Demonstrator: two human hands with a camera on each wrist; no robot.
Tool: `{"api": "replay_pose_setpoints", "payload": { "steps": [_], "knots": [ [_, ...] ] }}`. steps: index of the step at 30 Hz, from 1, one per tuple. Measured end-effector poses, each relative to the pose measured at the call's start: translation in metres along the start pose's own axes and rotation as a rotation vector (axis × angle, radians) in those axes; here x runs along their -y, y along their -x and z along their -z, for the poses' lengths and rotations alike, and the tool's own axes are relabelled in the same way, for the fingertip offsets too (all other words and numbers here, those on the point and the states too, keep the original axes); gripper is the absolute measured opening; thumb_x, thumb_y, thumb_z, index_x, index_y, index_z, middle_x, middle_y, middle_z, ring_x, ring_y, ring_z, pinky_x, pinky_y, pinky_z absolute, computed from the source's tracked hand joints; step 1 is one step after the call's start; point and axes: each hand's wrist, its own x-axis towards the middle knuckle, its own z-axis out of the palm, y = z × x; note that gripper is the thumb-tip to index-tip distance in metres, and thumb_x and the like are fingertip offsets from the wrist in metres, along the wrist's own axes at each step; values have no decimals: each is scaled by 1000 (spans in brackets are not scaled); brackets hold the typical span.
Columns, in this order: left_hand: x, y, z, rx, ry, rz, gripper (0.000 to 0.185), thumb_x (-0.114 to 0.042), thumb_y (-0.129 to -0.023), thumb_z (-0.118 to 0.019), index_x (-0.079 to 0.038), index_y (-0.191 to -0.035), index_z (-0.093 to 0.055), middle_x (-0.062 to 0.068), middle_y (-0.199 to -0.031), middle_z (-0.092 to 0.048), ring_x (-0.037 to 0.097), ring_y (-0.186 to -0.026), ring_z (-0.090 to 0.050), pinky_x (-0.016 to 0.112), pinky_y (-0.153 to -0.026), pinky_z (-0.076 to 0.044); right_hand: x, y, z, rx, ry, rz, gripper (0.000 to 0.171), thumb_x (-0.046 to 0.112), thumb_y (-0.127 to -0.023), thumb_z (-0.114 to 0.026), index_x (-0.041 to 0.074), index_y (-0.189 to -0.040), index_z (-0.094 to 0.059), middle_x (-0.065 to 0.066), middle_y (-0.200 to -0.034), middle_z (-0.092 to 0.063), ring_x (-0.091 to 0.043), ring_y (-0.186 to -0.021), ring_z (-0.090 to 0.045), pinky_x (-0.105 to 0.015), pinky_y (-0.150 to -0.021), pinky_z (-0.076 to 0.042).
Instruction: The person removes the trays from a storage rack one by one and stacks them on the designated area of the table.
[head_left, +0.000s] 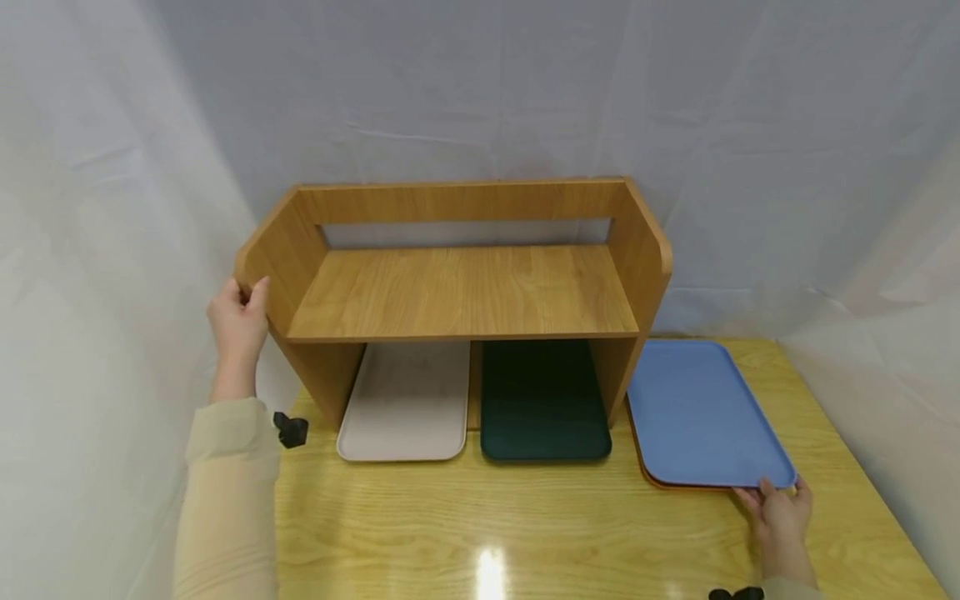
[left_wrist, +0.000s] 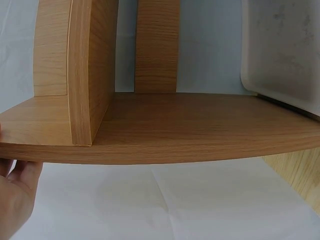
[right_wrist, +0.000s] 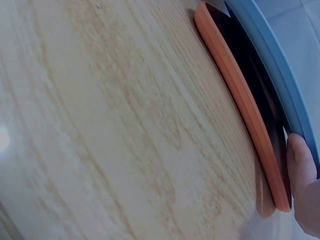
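Right hand [head_left: 780,517] is positioned at the near right corner of the blue tray [head_left: 705,412], with fingertips hooked under its rim; in the right wrist view the corner is seen raised off the orange tray [right_wrist: 240,95] stacked beneath it. From that hand, the blue tray extends away and to the left, its long axis running front to back on the bench [head_left: 525,525], just beside the wooden shelf [head_left: 465,292]. Left hand [head_left: 238,325] is clasped on the shelf's outer side panel, well apart from the stack. Under the shelf, a white tray [head_left: 405,408] and a dark green tray [head_left: 543,404] are lodged side by side.
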Motion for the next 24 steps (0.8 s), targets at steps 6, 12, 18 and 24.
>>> {"api": "replay_pose_setpoints", "payload": {
  "steps": [6, 12, 18, 24],
  "knots": [
    [1, 1, 0, -2, -8, 3, 32, -26, -87, -53, -2, -70, -41, 1, -59, -37, 7, -52, -34, 17, -44, -27, -1, -4, 4, 8, -41, -28, 69, -7, -90, -31, 31, -140, -3, 1, -119, -33, -14, -68, -59, -33, -60, -51],
    [1, 0, -1, -15, 0, -17, 31, -24, -87, -54, -2, -69, -41, 0, -58, -37, 7, -51, -34, 17, -44, -27, -2, -6, 8, 29, -99, -29, 70, -9, -89, -33, 30, -140, -5, 1, -114, -35, -17, -66, -59, -35, -56, -51],
    [3, 0, -2, -29, -6, -29, 31, -23, -87, -54, -2, -69, -41, 1, -59, -37, 8, -52, -34, 18, -45, -27, 1, -7, 9, 22, -42, -59, 72, -8, -89, -32, 33, -140, -1, 0, -121, -32, -15, -67, -59, -34, -62, -51],
    [3, 0, -2, -34, 6, -15, 31, -23, -87, -54, -2, -69, -41, 1, -60, -38, 8, -53, -35, 18, -46, -28, 4, -12, 6, -4, 201, -46, 71, -4, -90, -36, 26, -141, 4, -7, -140, -14, -5, -68, -58, -24, -70, -48]
  ]
}}
